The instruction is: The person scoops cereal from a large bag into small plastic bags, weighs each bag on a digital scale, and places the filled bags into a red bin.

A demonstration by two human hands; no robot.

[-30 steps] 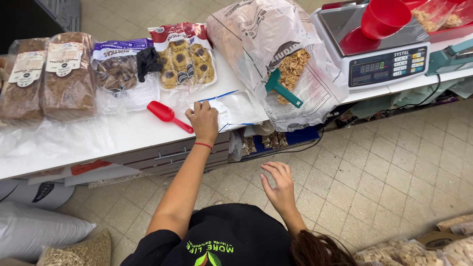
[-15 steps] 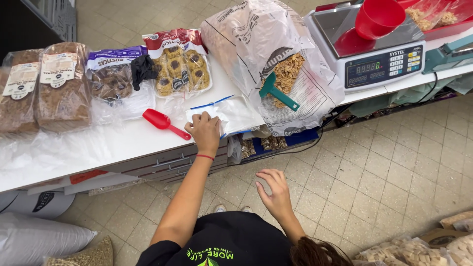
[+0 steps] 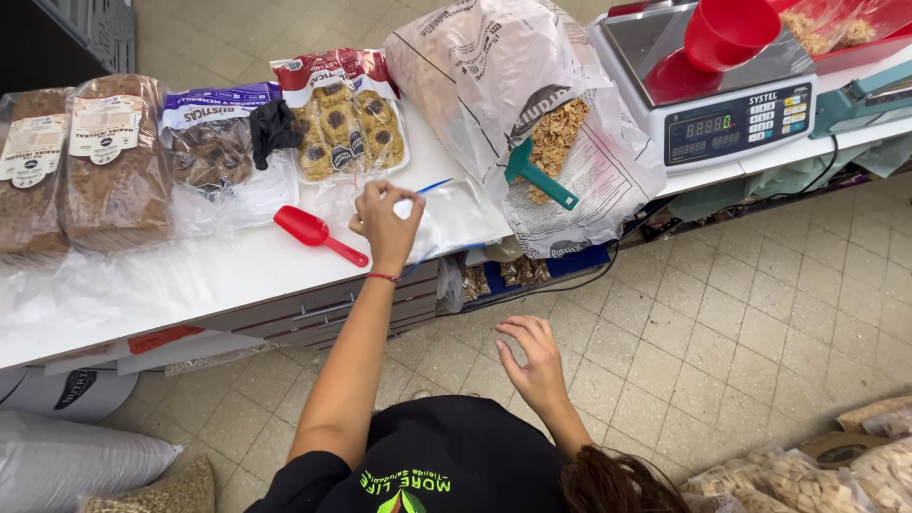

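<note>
— Change since the earlier frame?
— Left hand (image 3: 385, 223) was resting flat on the clear zip bag (image 3: 461, 217). It is now raised, fingers pinched together on the bag's left edge. Right hand (image 3: 532, 366) is held as before: open, fingers spread, holding nothing, low over the tiled floor (image 3: 760, 323).

— Location of the bag?
— On the white counter (image 3: 190, 275), at its front edge, between the red scoop (image 3: 318, 234) and the big clear sack of cereal (image 3: 532, 114).

— Surroundings?
— Item: green scoop (image 3: 540, 175) inside that sack. Item: tray of biscuits (image 3: 347, 128) just behind the hand. Item: dark bagged loaves (image 3: 81, 161) to the left. Item: scale (image 3: 722, 95) with a red tub (image 3: 727, 30) to the right. Nothing lies over the bag.

— Orientation?
— Lying flat, long axis roughly along the counter's front edge. A blue strip shows at its far edge, but I cannot tell which way the mouth faces.
</note>
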